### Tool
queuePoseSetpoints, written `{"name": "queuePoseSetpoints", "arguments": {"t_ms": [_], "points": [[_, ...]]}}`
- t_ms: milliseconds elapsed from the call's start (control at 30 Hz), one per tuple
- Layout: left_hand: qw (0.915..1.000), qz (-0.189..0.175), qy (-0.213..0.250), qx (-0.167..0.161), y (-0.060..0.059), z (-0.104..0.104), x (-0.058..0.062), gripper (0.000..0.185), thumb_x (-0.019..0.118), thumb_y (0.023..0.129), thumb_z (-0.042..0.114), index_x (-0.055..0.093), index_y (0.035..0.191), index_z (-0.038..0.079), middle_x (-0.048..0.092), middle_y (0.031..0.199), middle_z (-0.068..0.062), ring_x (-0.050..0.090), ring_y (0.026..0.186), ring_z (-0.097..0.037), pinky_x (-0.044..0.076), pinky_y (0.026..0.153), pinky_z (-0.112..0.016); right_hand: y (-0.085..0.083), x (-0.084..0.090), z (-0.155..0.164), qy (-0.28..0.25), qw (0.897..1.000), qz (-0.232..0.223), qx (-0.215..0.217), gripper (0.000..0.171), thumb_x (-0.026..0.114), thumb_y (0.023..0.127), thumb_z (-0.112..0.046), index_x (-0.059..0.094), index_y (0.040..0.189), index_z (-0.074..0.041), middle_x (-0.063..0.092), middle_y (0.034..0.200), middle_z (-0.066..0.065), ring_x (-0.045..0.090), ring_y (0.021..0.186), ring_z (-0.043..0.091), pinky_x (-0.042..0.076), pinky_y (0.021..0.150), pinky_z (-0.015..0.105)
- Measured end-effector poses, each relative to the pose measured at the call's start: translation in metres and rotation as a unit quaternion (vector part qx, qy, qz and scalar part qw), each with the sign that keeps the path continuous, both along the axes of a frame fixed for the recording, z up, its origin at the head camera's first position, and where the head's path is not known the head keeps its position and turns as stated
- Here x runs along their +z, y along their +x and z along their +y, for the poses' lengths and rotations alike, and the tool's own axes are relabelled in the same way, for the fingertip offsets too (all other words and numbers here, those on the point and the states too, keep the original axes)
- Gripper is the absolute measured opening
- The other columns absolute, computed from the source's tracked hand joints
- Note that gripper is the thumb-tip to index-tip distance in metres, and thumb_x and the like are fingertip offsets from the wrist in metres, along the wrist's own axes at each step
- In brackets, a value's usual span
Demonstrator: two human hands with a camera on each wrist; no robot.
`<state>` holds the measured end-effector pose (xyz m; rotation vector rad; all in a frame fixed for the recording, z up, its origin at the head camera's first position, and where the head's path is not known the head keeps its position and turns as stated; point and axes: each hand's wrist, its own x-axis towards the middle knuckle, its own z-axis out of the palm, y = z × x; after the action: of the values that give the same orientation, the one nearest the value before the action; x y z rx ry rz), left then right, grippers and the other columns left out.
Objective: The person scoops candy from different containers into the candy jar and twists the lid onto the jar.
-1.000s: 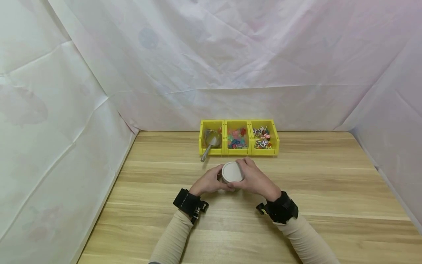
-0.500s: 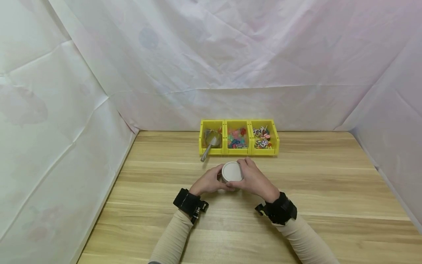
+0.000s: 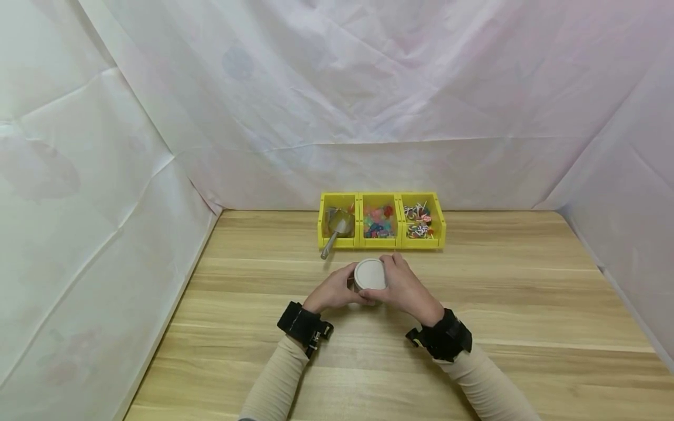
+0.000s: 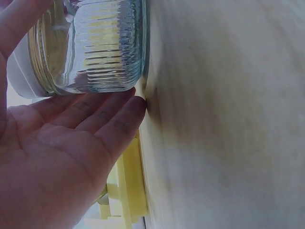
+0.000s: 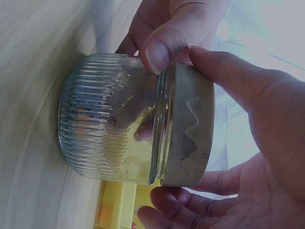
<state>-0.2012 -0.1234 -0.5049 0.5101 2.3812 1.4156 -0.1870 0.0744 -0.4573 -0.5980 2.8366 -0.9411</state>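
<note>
A ribbed clear glass jar (image 5: 90,119) with a pale lid (image 3: 368,273) stands upright on the wooden table. My left hand (image 3: 336,290) holds the jar's body, its thumb on the near side of the glass and its fingers along the far side. My right hand (image 3: 409,287) grips the rim of the lid between thumb and fingers. In the right wrist view the lid's side (image 5: 193,126) sits over the mouth, with the glass rim showing below it. Whether it is fully seated, I cannot tell. Colours show through the glass, and I cannot tell if anything lies inside.
Behind the jar stands a row of yellow bins (image 3: 360,242). A metal scoop (image 3: 332,241) leans out of the left bin, colourful candies (image 3: 379,222) fill the middle one, and lollipops (image 3: 419,219) lie in the right one. White cloth (image 3: 368,88) surrounds the table.
My right hand and wrist have turned a little and shifted slightly left around the lid. My left hand and the jar have stayed in place.
</note>
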Motion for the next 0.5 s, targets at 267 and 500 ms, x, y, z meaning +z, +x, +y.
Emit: {"name": "queuePoseSetpoints", "arguments": {"t_ms": [267,500], "points": [[1.0000,0.006,-0.008,0.000,-0.001,-0.001,0.001,0.097,0.089,0.073,0.032,0.035,0.153,0.019,0.052,0.144,-0.005,0.047,0.133,-0.024,0.037,0.113,-0.044,-0.001,-0.001,-0.002,0.003,1.000,-0.010,-0.016,0.082,0.082,0.078,-0.047,0.048,0.130,0.007,0.049,0.121,0.022,0.052,0.101,0.030,0.053,0.081,0.041],[0.9984,0.017,-0.038,0.037,0.015,-0.021,0.021,0.093,0.080,0.083,0.042,0.030,0.156,0.014,0.035,0.158,-0.011,0.036,0.142,-0.037,0.035,0.113,-0.055,-0.007,0.001,0.006,-0.003,0.999,-0.042,-0.026,0.098,0.066,0.085,-0.064,0.034,0.149,0.003,0.038,0.145,0.030,0.044,0.128,0.042,0.046,0.098,0.054]]}}
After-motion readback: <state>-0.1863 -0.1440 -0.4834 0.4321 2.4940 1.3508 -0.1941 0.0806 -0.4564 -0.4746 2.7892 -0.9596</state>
